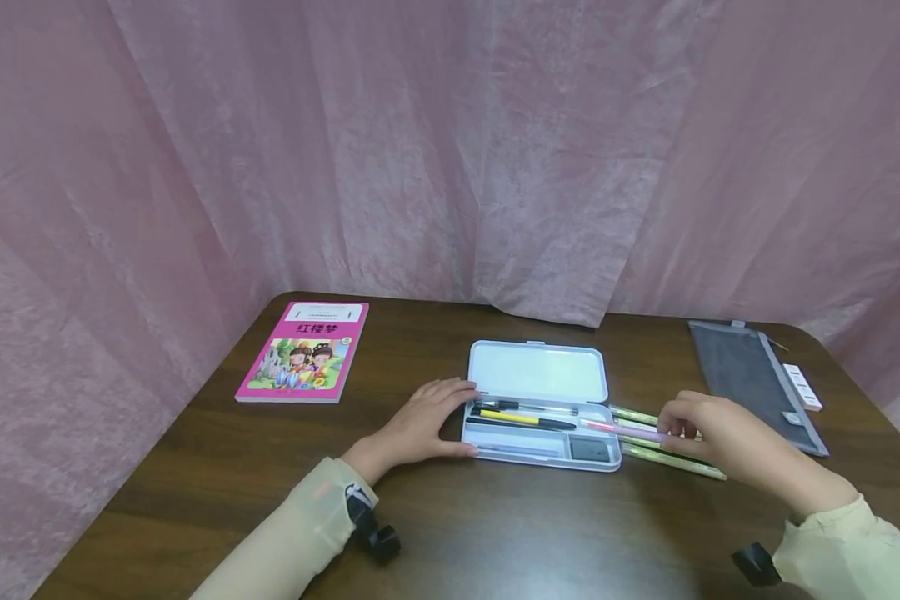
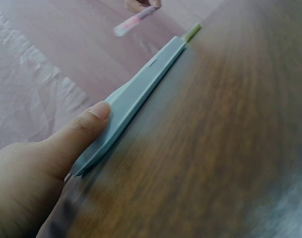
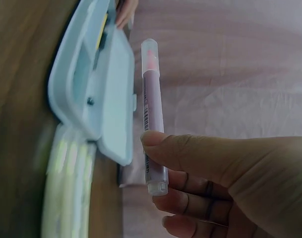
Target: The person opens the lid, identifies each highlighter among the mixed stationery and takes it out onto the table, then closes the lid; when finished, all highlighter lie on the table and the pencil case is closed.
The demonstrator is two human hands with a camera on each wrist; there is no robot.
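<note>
A pale blue pencil case [image 1: 537, 373] lies open on the table, its lid tipped back. My left hand [image 1: 427, 421] holds its left end, thumb [image 2: 93, 116] against the front wall and fingers at the back. Between thumb and fingers, my right hand [image 1: 727, 433] pinches a purple highlighter [image 3: 153, 99] with a clear cap and pink tip. The capped end points at the case, over its right edge in the head view. Inside lie a yellow-and-black pen [image 1: 521, 418], other dark pens and a dark grey block [image 1: 588, 449] in the front right compartment.
Several pale green pens [image 1: 675, 461] lie just right of the case, partly under my right hand. Farther right are a grey zip pouch [image 1: 750, 379] and a small white box [image 1: 802, 387]. A pink book [image 1: 303, 354] lies at the left, and a pink curtain hangs behind the table.
</note>
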